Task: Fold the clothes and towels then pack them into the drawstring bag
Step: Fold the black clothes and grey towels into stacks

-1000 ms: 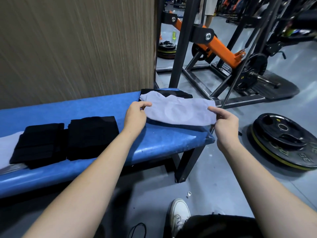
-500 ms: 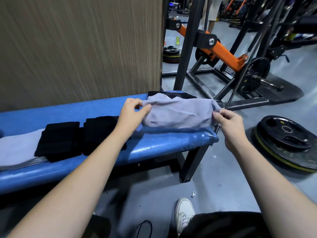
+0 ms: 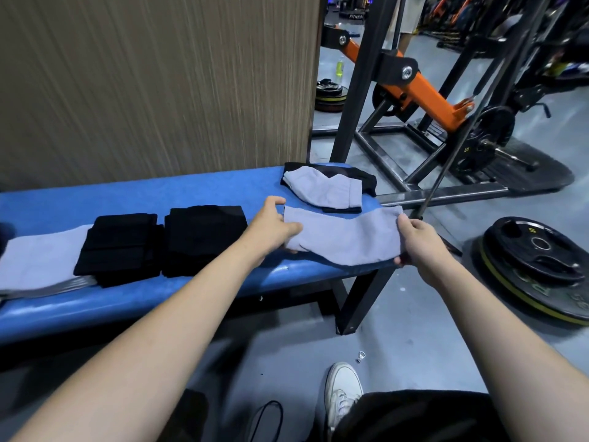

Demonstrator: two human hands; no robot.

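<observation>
Left hand (image 3: pixel 273 226): pinches left end of grey towel (image 3: pixel 345 239).
Right hand (image 3: pixel 417 244): grips its right end.
Towel: folded, at right end of blue surface (image 3: pixel 191 193), beside black folded clothes (image 3: pixel 204 237).

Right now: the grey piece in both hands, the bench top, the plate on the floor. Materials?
Grey cloth: soft matte knit or terry by its look; it sags between the left hand and right hand. Bench top: blue padded vinyl, probably; faint sheen. Weight plate: black, rubber-coated by its dull look, yellow edge stripe.
</observation>
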